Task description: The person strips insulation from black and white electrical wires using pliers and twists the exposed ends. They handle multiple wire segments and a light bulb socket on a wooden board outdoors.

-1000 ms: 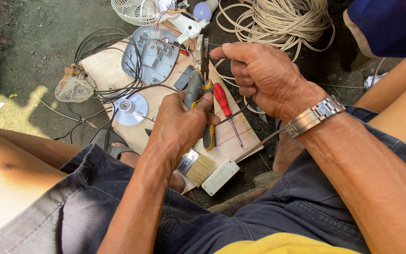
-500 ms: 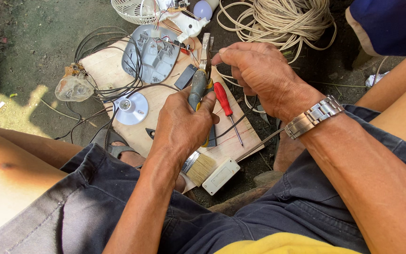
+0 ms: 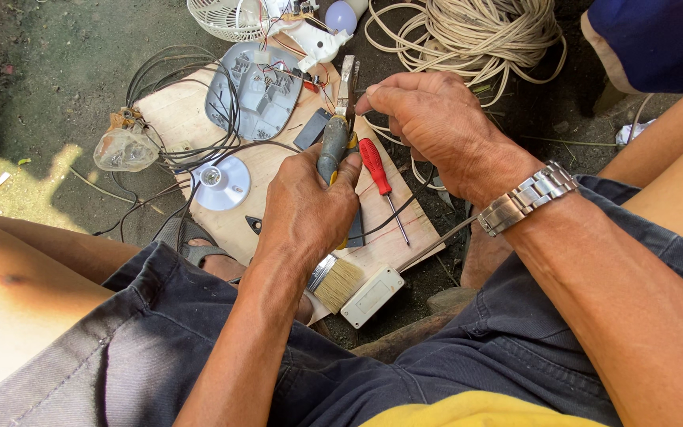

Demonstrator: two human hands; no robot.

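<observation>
Grey-handled pliers (image 3: 333, 142) sat clamped in the left hand (image 3: 306, 217) above the board (image 3: 175, 119). Right hand (image 3: 436, 126), at 2 o'clock, pinched something at the jaws; object indistinct.

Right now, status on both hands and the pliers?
Left hand shut on pliers handles. Right hand pinching at the pliers' tip. Red screwdriver on wooden board just beneath, paintbrush beside.

left hand (image 3: 306, 209) fisted, right hand (image 3: 436, 126) pinching — fingertips close
</observation>
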